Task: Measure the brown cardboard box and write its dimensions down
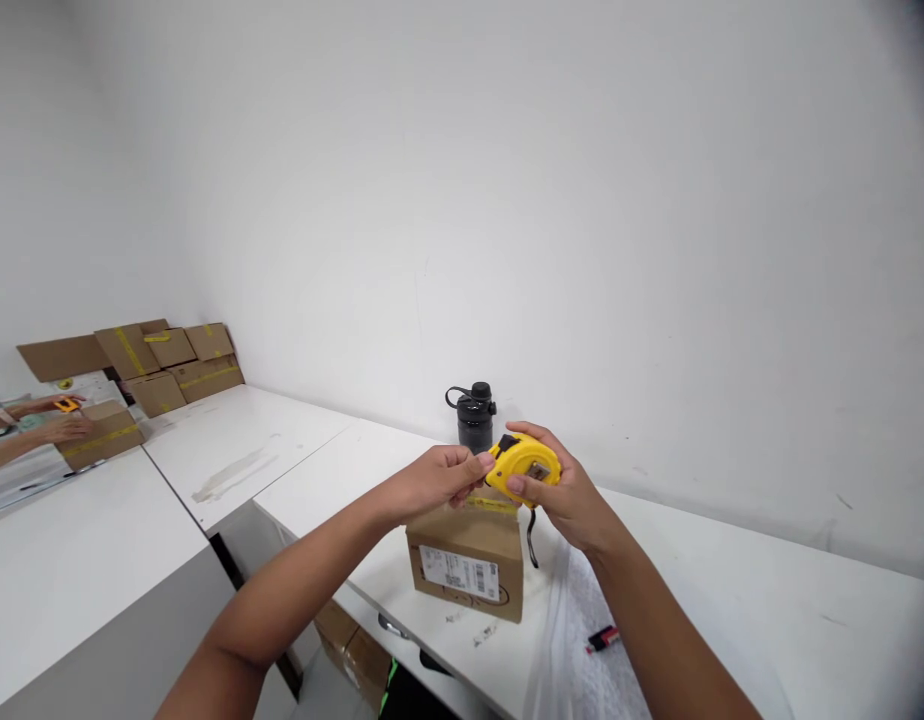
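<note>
A yellow tape measure (520,462) with a black button and a black wrist strap is in my right hand (574,500), thumb across its side and fingers over the top. My left hand (451,474) is closed in a pinch at the front of the tape measure, where the blade's end comes out; the pinched part is mostly hidden by the fingers. Below both hands a cardboard box (469,545) with a white shipping label and yellow tape sits on the white table. Behind my hands stands a black water bottle (475,415) with a carry loop.
A red and black marker-like item (602,639) lies on white wrapping (582,600) at right. Far left, another person's hands (64,430) hold an orange tape measure (67,404) by a box. Flattened boxes (177,347) lean against the wall. Brown boxes (349,650) stand under the table.
</note>
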Available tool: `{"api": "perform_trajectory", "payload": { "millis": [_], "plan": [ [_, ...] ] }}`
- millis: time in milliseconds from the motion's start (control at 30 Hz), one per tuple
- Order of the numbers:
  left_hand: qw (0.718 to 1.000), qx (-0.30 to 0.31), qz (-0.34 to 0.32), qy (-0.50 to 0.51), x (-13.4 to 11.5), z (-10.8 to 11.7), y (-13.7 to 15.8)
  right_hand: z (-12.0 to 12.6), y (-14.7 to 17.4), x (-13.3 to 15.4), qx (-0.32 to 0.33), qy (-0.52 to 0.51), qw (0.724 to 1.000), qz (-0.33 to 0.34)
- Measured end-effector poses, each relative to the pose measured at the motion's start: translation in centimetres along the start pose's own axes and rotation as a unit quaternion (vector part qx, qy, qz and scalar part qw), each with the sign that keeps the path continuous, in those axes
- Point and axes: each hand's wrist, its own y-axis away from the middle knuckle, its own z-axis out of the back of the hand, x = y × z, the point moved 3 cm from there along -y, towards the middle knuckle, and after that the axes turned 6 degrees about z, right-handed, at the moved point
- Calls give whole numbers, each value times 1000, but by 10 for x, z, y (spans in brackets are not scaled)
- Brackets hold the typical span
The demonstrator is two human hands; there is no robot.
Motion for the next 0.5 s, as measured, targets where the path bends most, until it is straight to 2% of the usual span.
{"api": "perform_trajectory", "payload": {
  "millis": [167, 300, 400, 500],
  "plan": [
    [1000, 11, 19, -2, -4, 7, 2, -9, 8, 15, -19, 64, 997, 40],
    [994, 45, 45, 87, 9, 8, 3, -11, 14, 23, -32, 115, 991, 54],
    [981, 26, 58, 183, 20, 17, 3, -1, 13, 25, -32, 141, 988, 50],
    [970, -23, 57, 235, 32, 39, 6, 17, 10, 27, -18, 172, 984, 38]
  ]
}}
